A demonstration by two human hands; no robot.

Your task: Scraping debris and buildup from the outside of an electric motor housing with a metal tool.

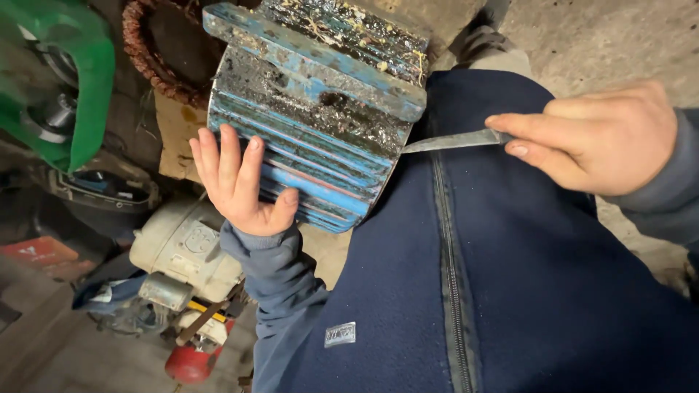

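Right hand (601,138): closed in a pinch round the handle end of a thin metal blade (451,140), forefinger laid along it. Blade tip sits at the near right edge of the blue finned motor housing (320,116), seemingly in the seam under its dirty flat top.

Left hand (240,182): open, fingers spread, palm flat against the ribbed left side of the housing; it holds nothing, only braces.

The housing is propped tilted against the person's dark blue fleece jacket (510,291), grease and pale debris caked on its upper face (whether it also rests on the lap, cannot tell).

Step in hand, as I judge it: scraping or prying at that seam while the casing is steadied. The next move would call for firm counter-pressure from the left palm and a blade kept angled away from the body.

Left of the housing: a green casing (80,80), a copper winding (156,65) just behind. Below-left of it: a cream motor (186,251), and lower down a red can (191,362) on the floor.
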